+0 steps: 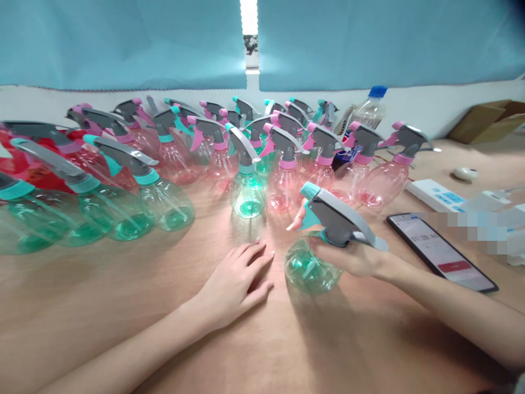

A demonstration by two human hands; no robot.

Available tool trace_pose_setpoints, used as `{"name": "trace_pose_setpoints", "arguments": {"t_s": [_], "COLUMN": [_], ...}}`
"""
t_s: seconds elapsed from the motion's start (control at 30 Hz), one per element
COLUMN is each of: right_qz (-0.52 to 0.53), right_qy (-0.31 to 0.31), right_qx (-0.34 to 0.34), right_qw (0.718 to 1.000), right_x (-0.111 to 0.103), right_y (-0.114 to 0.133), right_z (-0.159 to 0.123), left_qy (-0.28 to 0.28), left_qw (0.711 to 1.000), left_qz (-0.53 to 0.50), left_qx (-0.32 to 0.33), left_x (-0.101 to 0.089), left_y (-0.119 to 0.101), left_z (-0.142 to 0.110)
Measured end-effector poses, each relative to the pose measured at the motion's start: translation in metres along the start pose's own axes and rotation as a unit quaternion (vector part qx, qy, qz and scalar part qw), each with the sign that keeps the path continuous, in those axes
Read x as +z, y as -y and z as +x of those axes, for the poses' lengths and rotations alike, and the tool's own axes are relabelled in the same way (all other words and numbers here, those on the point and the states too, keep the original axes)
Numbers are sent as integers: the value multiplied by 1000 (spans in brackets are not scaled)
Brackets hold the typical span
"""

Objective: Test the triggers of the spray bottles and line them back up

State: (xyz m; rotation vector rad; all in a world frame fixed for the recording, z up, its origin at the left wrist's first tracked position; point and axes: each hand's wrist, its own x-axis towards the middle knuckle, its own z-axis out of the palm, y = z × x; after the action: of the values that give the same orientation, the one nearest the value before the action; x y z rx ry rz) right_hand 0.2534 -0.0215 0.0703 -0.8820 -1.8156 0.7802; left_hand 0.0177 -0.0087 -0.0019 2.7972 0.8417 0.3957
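Note:
My right hand [361, 259] is wrapped round the neck of a green spray bottle [311, 279], which has a grey trigger head with a turquoise nozzle. The bottle leans a little, and I cannot tell if its base touches the table. To its left, my left hand [241, 279] lies flat on the wooden table [197, 350] with its fingers spread, holding nothing. Just beyond both hands, another green spray bottle [248, 194] stands upright next to a pink spray bottle [283, 189].
Green spray bottles [166, 208] fill the left, and pink ones [385, 178] stand in the middle and right. A phone [443, 251], a white power strip [437, 196], a white mouse-like object [465, 173] and a cardboard box [486, 123] lie at right. Behind the bottles stands a blue-capped bottle [371, 109].

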Motion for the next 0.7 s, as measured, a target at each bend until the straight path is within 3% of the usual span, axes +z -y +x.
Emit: {"name": "trace_pose_setpoints", "arguments": {"t_s": [0.7], "right_qz": [29], "right_qy": [47], "right_qx": [-16], "right_qw": [998], "right_x": [0], "right_y": [-8], "right_z": [-3], "left_qy": [-2], "left_qw": [1000], "left_qz": [-4], "left_qx": [-3], "left_x": [-1], "left_y": [-1], "left_z": [1]}}
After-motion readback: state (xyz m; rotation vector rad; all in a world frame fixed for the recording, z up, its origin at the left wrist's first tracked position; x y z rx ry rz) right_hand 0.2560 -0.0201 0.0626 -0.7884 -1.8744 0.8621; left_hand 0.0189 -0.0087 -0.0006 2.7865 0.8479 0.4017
